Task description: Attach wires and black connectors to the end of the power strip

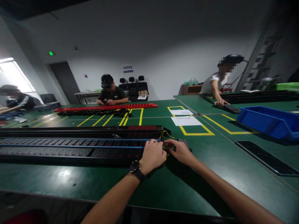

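Note:
A long black power strip (105,153) with rows of sockets, red dots and blue edge lines lies across the green table from the left. At its right end, my left hand (153,155), wearing a black watch (135,168), curls over the strip with fingers bent. Beside it, my right hand (179,151) is closed in a pinch by the strip's end. Yellow wire shows near the fingertips, but what they pinch is hidden. Behind lies a second long black strip (81,132), with loose wires at its right end.
Two white papers (187,121) lie within yellow tape lines. A blue bin (268,123) and a dark phone-like slab (266,157) are on the right. Farther back lies a red slotted rail (105,108). Several people sit or lean around the green table (93,180).

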Action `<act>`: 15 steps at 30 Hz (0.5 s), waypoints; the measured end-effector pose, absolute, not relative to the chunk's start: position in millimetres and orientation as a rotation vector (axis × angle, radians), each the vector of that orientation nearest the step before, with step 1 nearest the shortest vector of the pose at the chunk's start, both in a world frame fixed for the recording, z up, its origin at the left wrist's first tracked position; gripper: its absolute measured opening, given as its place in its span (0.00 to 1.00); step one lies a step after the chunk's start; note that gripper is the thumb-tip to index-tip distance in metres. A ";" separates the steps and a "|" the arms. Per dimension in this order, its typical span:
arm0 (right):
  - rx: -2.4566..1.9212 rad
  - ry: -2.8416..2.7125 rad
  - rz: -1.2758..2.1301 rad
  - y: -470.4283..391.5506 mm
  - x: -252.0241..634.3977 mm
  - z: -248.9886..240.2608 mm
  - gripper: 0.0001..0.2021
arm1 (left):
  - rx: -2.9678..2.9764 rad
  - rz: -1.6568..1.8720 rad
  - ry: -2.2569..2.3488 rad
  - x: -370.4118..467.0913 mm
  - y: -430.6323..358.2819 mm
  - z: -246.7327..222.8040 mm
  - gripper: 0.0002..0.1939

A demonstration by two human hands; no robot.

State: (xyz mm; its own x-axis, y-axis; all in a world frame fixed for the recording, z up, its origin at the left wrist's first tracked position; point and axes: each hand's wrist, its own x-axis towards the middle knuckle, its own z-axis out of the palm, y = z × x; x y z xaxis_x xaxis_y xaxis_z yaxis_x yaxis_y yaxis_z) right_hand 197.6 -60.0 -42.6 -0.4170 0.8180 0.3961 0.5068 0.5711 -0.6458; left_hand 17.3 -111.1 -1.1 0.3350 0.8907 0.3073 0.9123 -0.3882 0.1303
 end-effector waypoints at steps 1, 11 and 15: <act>-1.036 -2.105 0.585 -60.7 197.2 -42.7 0.16 | -2.507 -0.501 -1.698 17.5 -111.0 -1.4 0.16; -0.948 -2.192 0.484 -60.9 191.9 -47.5 0.19 | -2.458 -0.589 -1.704 18.3 -111.8 1.0 0.15; -0.937 -2.181 0.483 -59.3 191.5 -48.4 0.20 | -2.464 -0.597 -1.710 15.8 -110.4 3.1 0.15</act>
State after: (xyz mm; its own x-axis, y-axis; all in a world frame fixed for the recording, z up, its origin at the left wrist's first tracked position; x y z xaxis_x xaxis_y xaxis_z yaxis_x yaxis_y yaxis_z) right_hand 191.5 -59.3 -48.4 -0.4901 0.7417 0.4579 0.4794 0.6681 -0.5691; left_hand 15.8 -110.4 3.1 0.3000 0.8831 0.3607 0.9158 -0.3725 0.1504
